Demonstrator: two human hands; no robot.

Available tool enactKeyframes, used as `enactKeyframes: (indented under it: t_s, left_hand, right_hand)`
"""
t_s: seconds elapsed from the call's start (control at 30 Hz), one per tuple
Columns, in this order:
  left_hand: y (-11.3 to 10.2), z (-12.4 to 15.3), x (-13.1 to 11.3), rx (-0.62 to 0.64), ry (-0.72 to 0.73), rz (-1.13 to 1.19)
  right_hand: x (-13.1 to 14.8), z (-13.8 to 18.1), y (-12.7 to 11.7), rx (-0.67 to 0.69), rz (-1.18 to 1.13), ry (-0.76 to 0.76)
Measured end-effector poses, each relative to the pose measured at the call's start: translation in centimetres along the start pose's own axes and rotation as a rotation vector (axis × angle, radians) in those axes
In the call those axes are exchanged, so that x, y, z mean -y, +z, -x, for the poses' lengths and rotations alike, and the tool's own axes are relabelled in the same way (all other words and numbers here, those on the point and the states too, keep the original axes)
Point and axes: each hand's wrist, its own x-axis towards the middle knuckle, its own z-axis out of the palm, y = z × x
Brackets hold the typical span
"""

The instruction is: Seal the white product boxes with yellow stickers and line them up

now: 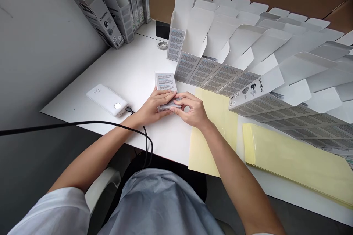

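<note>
A small white printed carton [165,81] lies on the white table [129,66] in front of me. My left hand [154,105] rests over its near end, fingers wrapped along the side. My right hand [191,109] pinches the same near end from the right, fingertips pressed to the box edge. Both hands meet at the carton's closing end, which they partly hide.
Rows of open white cartons [237,44] with raised flaps fill the right and back. More cartons [118,11] lean at the back left. Yellow sheets [292,158] lie on the right. A white power bank [107,99] with a black cable [82,123] sits left. A tape roll [162,46] lies behind.
</note>
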Motion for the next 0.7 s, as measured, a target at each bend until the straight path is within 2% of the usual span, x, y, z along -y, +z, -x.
enactKeyframes:
  t_s: [0.27, 0.53, 0.7]
  left_hand:
    - [-0.2, -0.1, -0.4, 0.014, -0.024, 0.011]
    - [-0.1, 0.0, -0.3, 0.004, -0.028, 0.014]
    - [0.1, -0.1, -0.4, 0.009, -0.066, 0.027]
  right_hand:
    - [0.8, 0.4, -0.4, 0.047, -0.129, 0.176]
    - [1.4, 0.2, 1.4, -0.097, -0.149, 0.232]
    - [1.8, 0.1, 2.7, -0.18, -0.236, 0.379]
